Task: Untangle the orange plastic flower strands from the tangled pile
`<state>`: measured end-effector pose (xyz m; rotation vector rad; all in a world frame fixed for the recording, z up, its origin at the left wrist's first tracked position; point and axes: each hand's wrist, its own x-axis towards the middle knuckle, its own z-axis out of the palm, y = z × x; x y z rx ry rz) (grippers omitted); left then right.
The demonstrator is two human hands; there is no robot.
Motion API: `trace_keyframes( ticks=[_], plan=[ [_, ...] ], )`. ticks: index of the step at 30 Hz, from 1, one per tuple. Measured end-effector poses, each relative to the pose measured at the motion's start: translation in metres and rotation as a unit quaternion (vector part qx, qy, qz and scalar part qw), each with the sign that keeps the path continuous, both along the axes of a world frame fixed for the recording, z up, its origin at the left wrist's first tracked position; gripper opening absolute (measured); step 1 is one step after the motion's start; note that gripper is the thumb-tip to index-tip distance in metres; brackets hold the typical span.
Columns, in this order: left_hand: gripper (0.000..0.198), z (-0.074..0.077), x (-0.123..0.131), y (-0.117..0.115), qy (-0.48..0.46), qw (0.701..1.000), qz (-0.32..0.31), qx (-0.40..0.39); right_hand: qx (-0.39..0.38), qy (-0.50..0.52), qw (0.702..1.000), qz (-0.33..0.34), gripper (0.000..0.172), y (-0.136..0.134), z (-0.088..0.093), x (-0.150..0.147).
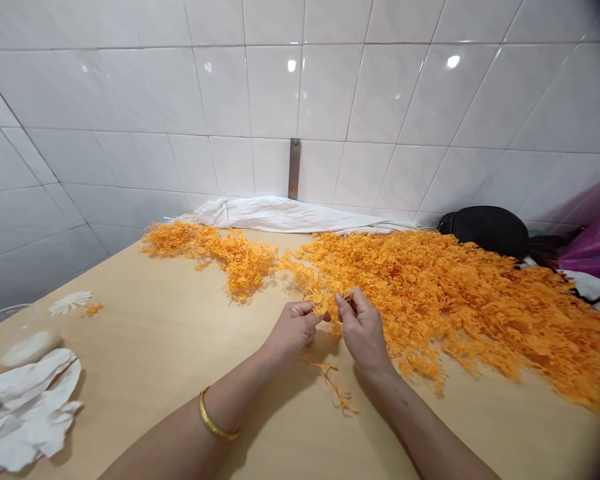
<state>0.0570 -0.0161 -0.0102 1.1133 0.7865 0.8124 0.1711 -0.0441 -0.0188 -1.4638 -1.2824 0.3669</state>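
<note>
Between my two hands is a small orange artificial flower piece (321,301), thin and many-fingered. My left hand (296,328) pinches it from the left, with a gold bangle on that wrist. From the right, my right hand (363,327) pinches its edge between thumb and fingers. A large heap of like orange pieces (430,287) spreads behind and to the right of my hands. A smaller orange cluster (247,263) lies behind to the left, joined to the heap by scattered bits. Below my hands, a loose orange strand (336,387) rests on the table.
The pale wooden table (155,347) meets a tiled wall. White cloth (290,215) lies along the back edge. At left are crumpled white fabric (35,407), a white daisy-like piece (70,303) and a small orange piece (92,309). A black case (485,230) and purple bag (595,240) stand at right.
</note>
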Motion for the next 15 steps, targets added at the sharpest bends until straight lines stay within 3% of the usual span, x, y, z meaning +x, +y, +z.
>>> trace_keyframes(
  ticks=[4, 8, 10, 12, 15],
  plan=[
    [0.028, 0.001, 0.005, -0.003, -0.014, 1.000, 0.006, 0.021, 0.012, 0.000, 0.999, -0.036, 0.026, 0.004, 0.004, 0.006],
    [0.024, -0.003, 0.002, -0.006, 0.017, 0.999, 0.023, 0.042, 0.016, 0.123, 0.978, -0.166, 0.025, 0.011, 0.018, 0.051],
    [0.021, -0.007, 0.001, -0.005, 0.037, 0.998, 0.030, 0.049, 0.035, 0.131, 0.971, -0.197, 0.020, 0.011, 0.030, 0.072],
    [0.023, -0.011, 0.001, -0.004, 0.038, 0.997, 0.030, 0.061, 0.021, 0.104, 0.985, -0.139, 0.015, 0.009, 0.041, 0.080],
    [0.032, -0.015, 0.002, -0.002, 0.014, 0.997, 0.033, 0.068, -0.021, 0.118, 0.993, -0.015, 0.022, 0.004, 0.047, 0.067]
  ],
)
